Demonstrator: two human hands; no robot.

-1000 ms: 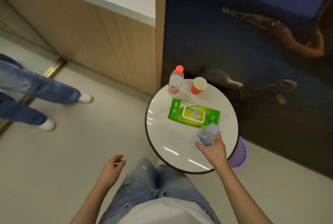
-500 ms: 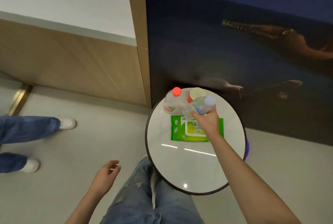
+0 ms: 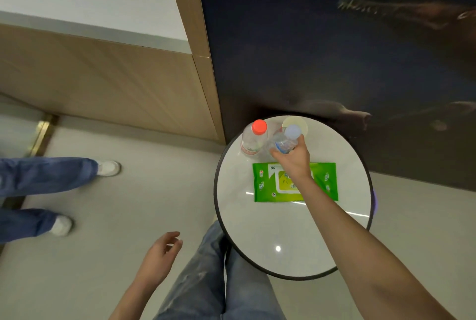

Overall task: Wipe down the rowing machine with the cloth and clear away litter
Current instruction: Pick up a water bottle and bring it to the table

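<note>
- Pale floor (image 3: 128, 216) meets a wood-panelled wall (image 3: 116, 82) on the left and a dark blue mural wall (image 3: 309, 49) on the right. A round white worktop (image 3: 270, 229) with a dark rim stands against the mural.
- Writing: the green wipes pack (image 3: 265, 183) lies flat at the centre of the worktop. The figure "80" is legible near its far edge, printed upside down to the viewer. The remaining print on the pack and its yellow-green flap is too small to read.
- The red-capped bottle (image 3: 253, 139) stands upright at the far left of the worktop. It carries a label with a red band, which is illegible.
- The blue-capped bottle (image 3: 283, 143) is clear with a blue-and-white label, also illegible.
- The right grip (image 3: 292, 162) reaches across the wipes pack with its fingers curled round the lower body of the blue-capped bottle. The bottle is tilted, cap away from the viewer.
- The blue-capped bottle sits just beside the red-capped bottle and in front of a paper cup (image 3: 295, 121). Whether its base rests on the worktop cannot be told.
- The right forearm covers part of the wipes pack's flap.
- The left grip (image 3: 157, 260) hangs over the floor left of the worktop, fingers loosely curled and holding nothing, well apart from every item.
- A second person's legs (image 3: 46, 175) in blue jeans and white shoes stand at the left edge.
</note>
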